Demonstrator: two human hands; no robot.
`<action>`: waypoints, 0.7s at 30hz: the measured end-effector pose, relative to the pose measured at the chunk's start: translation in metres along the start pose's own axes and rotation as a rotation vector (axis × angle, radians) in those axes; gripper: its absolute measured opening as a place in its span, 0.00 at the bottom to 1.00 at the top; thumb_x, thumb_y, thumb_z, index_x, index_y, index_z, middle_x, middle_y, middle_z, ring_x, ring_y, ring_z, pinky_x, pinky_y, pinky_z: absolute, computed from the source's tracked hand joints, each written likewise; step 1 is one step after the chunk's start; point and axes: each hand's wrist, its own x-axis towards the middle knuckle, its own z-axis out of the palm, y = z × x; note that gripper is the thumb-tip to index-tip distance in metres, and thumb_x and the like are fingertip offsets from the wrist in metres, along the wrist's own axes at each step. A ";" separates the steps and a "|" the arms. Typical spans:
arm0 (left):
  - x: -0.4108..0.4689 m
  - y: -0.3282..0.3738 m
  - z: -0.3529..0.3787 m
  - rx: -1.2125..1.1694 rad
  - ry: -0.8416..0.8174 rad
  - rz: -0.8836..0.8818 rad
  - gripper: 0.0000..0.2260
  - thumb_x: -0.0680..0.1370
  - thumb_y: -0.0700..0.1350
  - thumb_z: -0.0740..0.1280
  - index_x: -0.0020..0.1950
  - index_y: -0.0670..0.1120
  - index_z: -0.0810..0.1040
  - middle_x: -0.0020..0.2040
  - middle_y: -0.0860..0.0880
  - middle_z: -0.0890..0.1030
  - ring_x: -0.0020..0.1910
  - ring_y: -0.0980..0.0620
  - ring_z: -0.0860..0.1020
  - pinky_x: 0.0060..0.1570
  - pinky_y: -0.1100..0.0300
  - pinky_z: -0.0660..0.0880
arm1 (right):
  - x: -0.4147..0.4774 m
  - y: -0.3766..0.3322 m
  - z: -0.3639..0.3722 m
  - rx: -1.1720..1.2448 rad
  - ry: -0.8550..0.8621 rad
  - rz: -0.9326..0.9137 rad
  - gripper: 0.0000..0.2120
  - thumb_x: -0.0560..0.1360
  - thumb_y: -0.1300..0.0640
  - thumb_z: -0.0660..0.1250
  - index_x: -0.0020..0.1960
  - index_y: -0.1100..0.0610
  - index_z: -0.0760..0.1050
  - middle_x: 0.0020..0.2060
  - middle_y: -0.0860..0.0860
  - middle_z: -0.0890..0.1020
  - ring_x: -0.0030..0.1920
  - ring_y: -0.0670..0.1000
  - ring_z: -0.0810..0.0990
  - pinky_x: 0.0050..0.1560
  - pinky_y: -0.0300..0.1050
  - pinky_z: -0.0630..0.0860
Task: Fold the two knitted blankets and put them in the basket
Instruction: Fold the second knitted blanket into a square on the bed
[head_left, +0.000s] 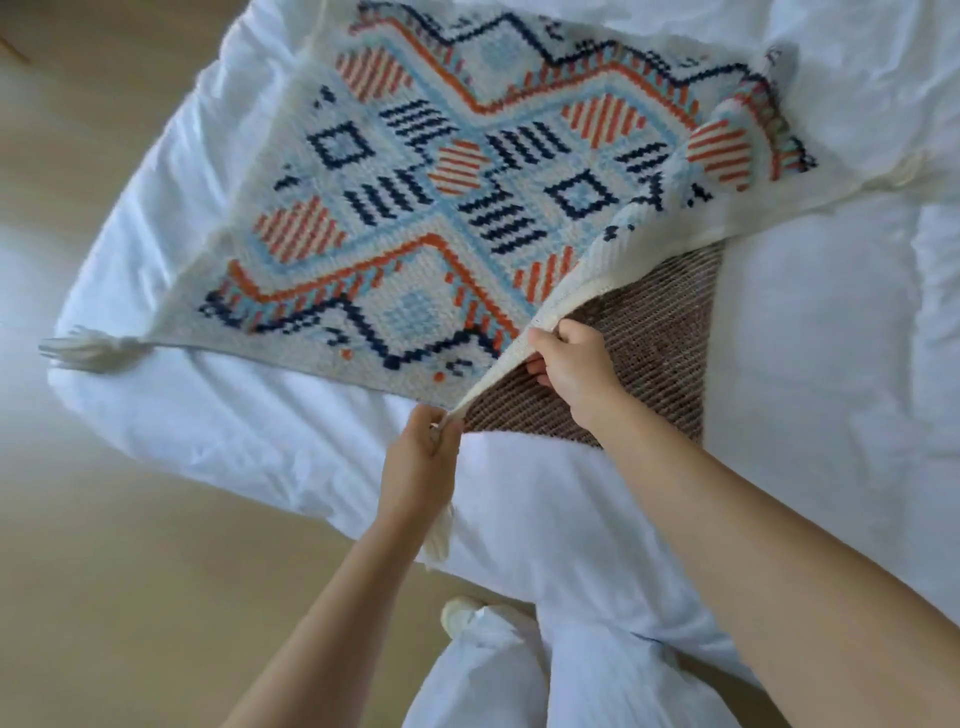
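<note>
A cream knitted blanket (447, 208) with orange, navy and light-blue diamond patterns lies spread on the white bed (270, 431), its near edge lifted. My left hand (421, 452) grips the near corner, and a cream tassel (439, 540) hangs below the fist. My right hand (569, 364) pinches the same cream edge farther along, holding it up. Under the raised edge shows a brown ribbed knitted blanket (639, 343) lying flat on the bed, partly covered by the patterned one. No basket is in view.
The bed's corner points to the left, with another tassel (85, 351) of the patterned blanket lying near it. Pale wooden floor (130, 571) lies left and below. My legs in light trousers (498, 675) stand against the bed's near edge.
</note>
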 end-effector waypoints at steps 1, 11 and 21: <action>0.008 -0.006 -0.014 0.009 0.007 0.000 0.08 0.80 0.51 0.60 0.46 0.47 0.71 0.35 0.49 0.78 0.32 0.49 0.73 0.33 0.55 0.69 | 0.001 -0.007 0.016 0.000 0.002 -0.012 0.16 0.77 0.56 0.63 0.33 0.58 0.64 0.31 0.53 0.75 0.34 0.50 0.76 0.43 0.49 0.74; 0.104 -0.060 -0.144 0.053 0.150 -0.197 0.11 0.79 0.51 0.59 0.46 0.43 0.72 0.39 0.48 0.79 0.37 0.47 0.75 0.37 0.54 0.71 | 0.034 -0.071 0.183 -0.064 -0.072 -0.087 0.16 0.77 0.54 0.62 0.33 0.58 0.64 0.31 0.56 0.74 0.34 0.53 0.72 0.37 0.46 0.68; 0.221 -0.135 -0.279 0.392 0.146 -0.324 0.09 0.77 0.49 0.60 0.46 0.44 0.76 0.51 0.50 0.72 0.44 0.48 0.72 0.42 0.58 0.66 | 0.089 -0.120 0.366 -0.269 -0.236 -0.138 0.16 0.78 0.54 0.62 0.34 0.60 0.65 0.30 0.58 0.73 0.29 0.52 0.68 0.31 0.44 0.63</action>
